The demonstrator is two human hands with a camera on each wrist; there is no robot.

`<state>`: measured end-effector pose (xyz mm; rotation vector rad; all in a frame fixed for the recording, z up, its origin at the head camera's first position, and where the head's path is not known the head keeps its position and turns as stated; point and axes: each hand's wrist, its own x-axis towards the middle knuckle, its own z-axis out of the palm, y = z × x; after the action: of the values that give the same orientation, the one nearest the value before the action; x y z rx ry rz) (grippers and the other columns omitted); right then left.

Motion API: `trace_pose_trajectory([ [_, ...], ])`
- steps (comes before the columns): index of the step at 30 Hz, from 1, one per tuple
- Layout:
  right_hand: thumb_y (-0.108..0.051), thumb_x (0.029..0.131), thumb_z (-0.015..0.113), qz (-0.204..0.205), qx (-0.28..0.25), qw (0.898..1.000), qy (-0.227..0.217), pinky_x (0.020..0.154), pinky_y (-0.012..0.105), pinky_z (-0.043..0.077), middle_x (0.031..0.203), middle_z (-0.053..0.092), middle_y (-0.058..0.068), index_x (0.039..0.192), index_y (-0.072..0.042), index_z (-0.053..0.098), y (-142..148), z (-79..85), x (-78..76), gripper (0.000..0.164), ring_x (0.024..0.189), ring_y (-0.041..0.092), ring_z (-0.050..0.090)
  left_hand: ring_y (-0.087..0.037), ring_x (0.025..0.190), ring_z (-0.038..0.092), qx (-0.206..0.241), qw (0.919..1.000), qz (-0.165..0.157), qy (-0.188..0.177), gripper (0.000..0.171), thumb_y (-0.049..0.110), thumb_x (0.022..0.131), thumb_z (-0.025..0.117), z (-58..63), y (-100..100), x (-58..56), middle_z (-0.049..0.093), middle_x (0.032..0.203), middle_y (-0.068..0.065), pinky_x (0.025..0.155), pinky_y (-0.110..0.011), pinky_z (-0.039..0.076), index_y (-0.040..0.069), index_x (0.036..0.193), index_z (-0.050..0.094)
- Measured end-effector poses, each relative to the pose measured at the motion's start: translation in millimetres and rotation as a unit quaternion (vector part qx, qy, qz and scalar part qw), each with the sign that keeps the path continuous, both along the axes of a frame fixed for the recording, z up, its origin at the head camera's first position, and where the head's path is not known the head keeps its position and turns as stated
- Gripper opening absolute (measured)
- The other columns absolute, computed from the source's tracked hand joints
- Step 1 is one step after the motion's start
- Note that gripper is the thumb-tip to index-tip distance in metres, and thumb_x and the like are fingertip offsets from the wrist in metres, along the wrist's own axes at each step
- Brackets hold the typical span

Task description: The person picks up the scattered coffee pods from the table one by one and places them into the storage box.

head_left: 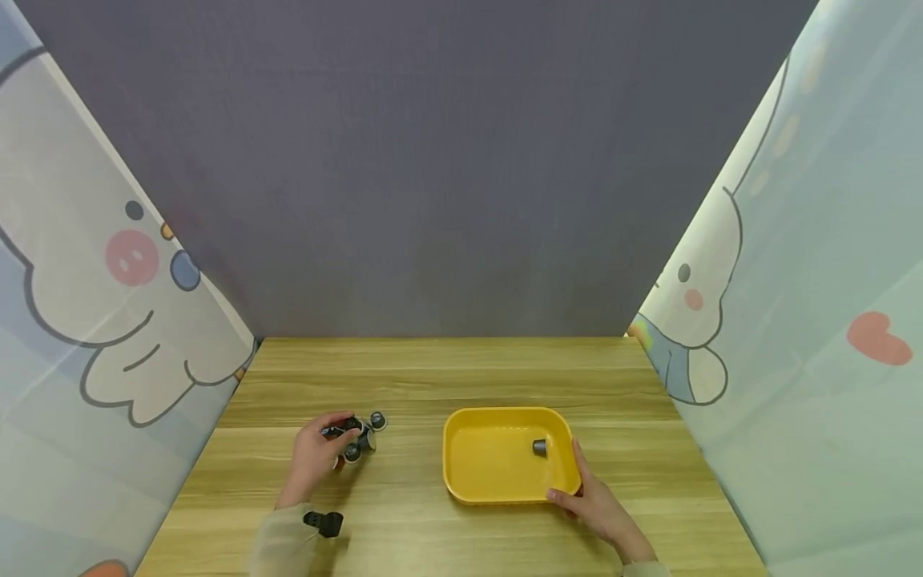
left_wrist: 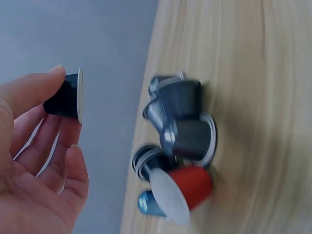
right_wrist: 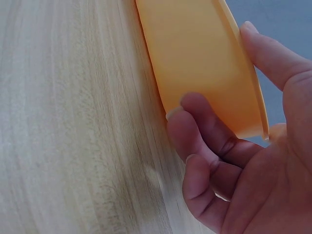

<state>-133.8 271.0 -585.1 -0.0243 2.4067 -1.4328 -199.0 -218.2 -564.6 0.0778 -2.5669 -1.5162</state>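
Pinching a black capsule [left_wrist: 68, 97] between the thumb and fingers of the left hand [head_left: 315, 457], closed no further than the capsule's width, with the pale lid facing away from the palm. Holding it beside a heap of other capsules [left_wrist: 192, 139], mostly dark (a little blurred in the left wrist view), including a red capsule [left_wrist: 195, 183] and a blue capsule [left_wrist: 148, 204]. Gripping the yellow tray [head_left: 490, 461] by its near right corner with the right hand [head_left: 598, 505], part-closed around the edge. Showing one dark capsule [head_left: 539, 448] inside the tray, near its right wall, well apart from the heap. Working over a wooden table [head_left: 404, 369], in front of a dark backdrop [head_left: 433, 176].
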Motion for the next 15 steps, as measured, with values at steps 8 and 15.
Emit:
trace_pose_trajectory([
  [8, -0.032, 0.095, 0.069, 0.002, 0.004, 1.0, 0.005, 0.053, 0.026, 0.043, 0.07, 0.058, 0.008, 0.16, -0.013, -0.01, 0, 1.8, 1.0, 0.104, 0.061, 0.017, 0.051, -0.028, 0.091, 0.063, -0.003, 0.9979, -0.048, 0.042, 0.031, 0.009, 0.084, 0.081, 6.4, 33, -7.4, 0.07, 0.111, -0.01, 0.068, -0.025, 0.05, 0.005, 0.113, 0.074],
  [15, -0.033, 0.095, 0.069, 0.007, 0.01, 1.0, 0.002, 0.054, 0.026, 0.044, 0.071, 0.059, 0.009, 0.159, -0.013, -0.011, 0, 0.9, 0.8, 0.104, 0.062, 0.017, 0.051, -0.025, 0.094, 0.064, 0.02, 0.9949, -0.086, 0.05, 0.029, 0.011, 0.084, 0.082, 14.5, 60, -16.8, 0.07, 0.108, -0.003, 0.07, -0.026, 0.052, 0.012, 0.111, 0.075],
])
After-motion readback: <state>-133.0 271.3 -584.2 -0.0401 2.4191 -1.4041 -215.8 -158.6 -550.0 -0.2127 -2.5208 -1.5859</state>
